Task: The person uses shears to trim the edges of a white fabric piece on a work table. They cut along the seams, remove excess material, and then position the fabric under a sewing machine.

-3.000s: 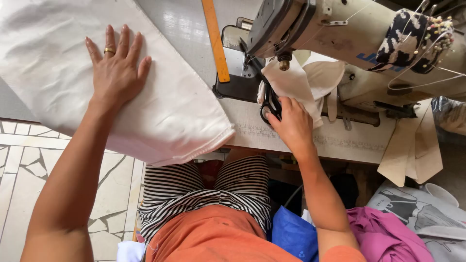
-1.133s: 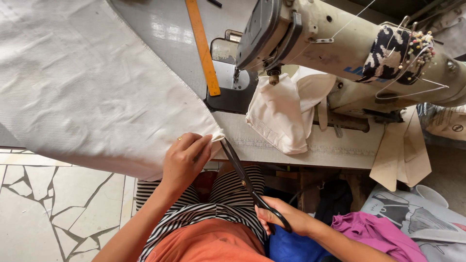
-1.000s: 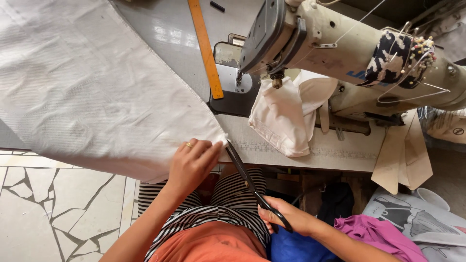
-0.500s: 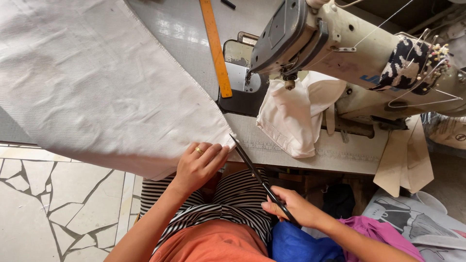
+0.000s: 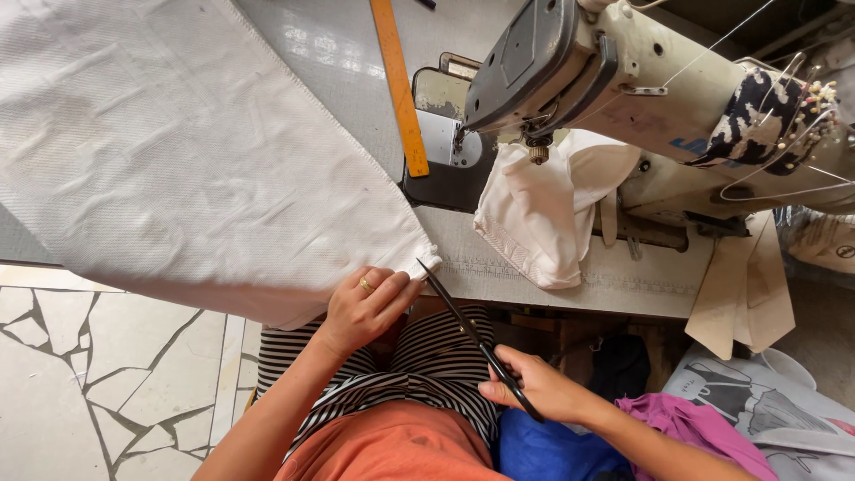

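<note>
Currently our left hand [image 5: 365, 307] pinches the near corner of the white woven fabric [image 5: 196, 169] at the table edge. Our right hand [image 5: 539, 392] grips black scissors [image 5: 472, 338], long axis diagonal, tip at that corner; blades look nearly closed, hard to tell.

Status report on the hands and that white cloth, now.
Left hand grips the white cloth at its lower corner. Right hand holds black scissors, tips at the cloth's edge. Sewing machine stands apart, nothing between blades and cloth.
</note>
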